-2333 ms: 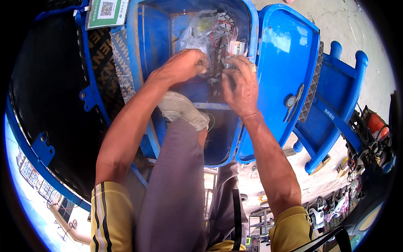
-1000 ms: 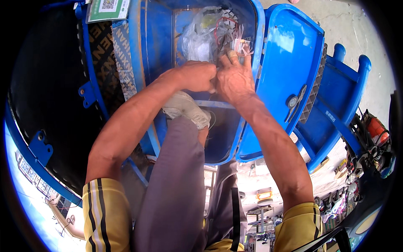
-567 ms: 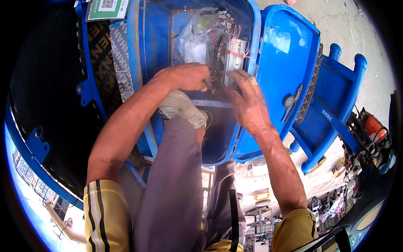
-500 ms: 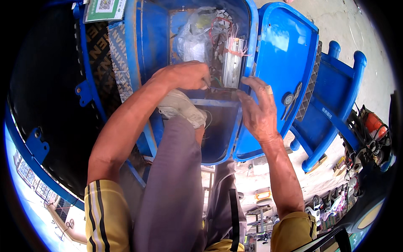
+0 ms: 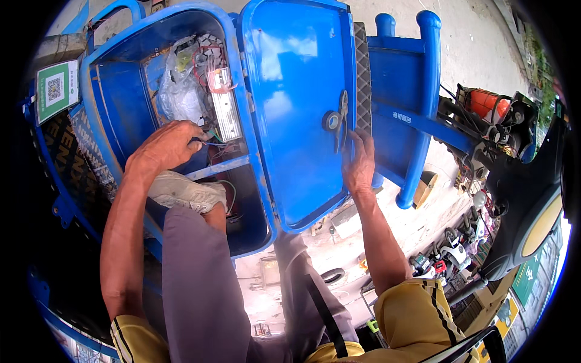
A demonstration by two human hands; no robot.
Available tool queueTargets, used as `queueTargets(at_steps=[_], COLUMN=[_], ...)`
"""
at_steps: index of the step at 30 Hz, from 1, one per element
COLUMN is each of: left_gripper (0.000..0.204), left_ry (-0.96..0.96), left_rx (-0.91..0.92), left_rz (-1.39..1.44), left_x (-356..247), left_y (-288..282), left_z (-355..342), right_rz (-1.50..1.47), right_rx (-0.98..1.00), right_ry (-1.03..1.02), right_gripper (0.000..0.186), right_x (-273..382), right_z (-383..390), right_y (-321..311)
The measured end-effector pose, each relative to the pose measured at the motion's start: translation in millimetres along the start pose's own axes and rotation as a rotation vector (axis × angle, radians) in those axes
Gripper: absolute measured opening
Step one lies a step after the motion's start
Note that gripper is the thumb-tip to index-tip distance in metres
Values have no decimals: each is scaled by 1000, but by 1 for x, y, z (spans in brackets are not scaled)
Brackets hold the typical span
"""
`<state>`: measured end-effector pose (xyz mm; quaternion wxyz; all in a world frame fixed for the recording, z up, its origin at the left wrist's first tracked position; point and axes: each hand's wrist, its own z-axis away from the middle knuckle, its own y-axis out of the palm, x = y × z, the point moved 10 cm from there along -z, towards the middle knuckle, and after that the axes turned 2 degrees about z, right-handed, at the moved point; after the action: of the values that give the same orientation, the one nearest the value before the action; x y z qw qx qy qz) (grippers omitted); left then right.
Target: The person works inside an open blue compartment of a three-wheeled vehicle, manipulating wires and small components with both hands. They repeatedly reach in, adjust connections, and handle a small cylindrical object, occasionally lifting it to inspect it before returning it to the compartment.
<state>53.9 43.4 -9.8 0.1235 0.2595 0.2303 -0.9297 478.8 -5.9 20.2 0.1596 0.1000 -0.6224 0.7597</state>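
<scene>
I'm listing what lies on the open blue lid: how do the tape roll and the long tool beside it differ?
The tape roll is round and compact; the long tool is narrow and stretched out. The long tool lies nearer the right hand, the tape roll farther left. Both lie on the blue lid.

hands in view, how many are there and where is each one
2: the left hand, pinching thin wires inside the open blue box; the right hand, beside the pliers on the blue lid. No others show.
</scene>
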Motion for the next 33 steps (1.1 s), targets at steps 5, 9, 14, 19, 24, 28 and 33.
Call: queueTargets(at_steps=[5, 9, 14, 19, 24, 28, 33], left_gripper=[25, 19, 18, 27, 38, 39, 28], left_ry=[64, 90, 273, 332, 482, 473, 496], left_rx=[-172, -374, -526, -525, -646, -721, -802], left_rz=[-115, 13, 535, 541, 498, 351, 263], left_x=[-26, -65, -113, -144, -154, -149, -153], left_y=[-12, -34, -22, 5, 13, 28, 30], left_z=[18, 36, 45, 35, 47, 55, 63], right_rz=[41, 83, -132, -523, -556, -527, -401], right_rx=[72, 44, 37, 122, 151, 102, 41], right_ry=[-72, -80, -124, -54, -150, -222, -185], right_gripper=[50, 41, 26, 24, 29, 30, 31], right_x=[0, -2, 26, 91, 148, 170, 177], right_z=[-11, -25, -25, 9, 26, 32, 39], right_y=[32, 46, 34, 5, -4, -4, -9])
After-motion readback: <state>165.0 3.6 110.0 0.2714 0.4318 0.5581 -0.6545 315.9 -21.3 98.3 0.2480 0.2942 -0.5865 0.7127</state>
